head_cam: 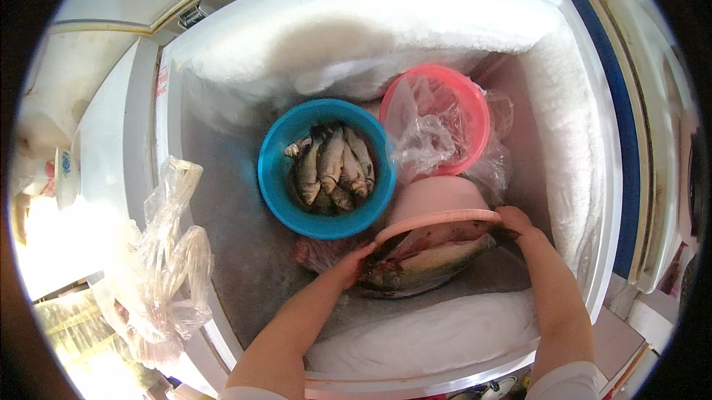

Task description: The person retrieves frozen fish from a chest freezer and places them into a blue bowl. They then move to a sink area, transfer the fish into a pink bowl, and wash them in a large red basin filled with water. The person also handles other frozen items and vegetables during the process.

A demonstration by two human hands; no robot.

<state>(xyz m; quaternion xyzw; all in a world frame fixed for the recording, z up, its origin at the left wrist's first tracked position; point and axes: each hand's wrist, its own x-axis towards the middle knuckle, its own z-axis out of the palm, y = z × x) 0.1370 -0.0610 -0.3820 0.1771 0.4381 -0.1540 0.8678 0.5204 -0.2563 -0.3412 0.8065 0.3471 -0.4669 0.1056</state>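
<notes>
Both hands reach down into a frost-lined chest freezer. My left hand (356, 263) grips the left rim of a pink plastic basin (439, 199), and my right hand (514, 219) holds its right side. The basin is tilted, its open side towards me, with a large cut-open fish (439, 263) at its mouth. My fingertips are partly hidden by the rim and the fish. Left of the pink basin, a blue plastic basin (325, 227) holds several smaller whole fish (331, 160).
Behind the pink basin is a red plastic tub (481, 121) with clear plastic bags (425, 138). A wrapped reddish package (320, 252) lies below the blue basin. Thick frost (434, 339) coats the freezer walls. A filled plastic bag (161, 288) rests at the left edge.
</notes>
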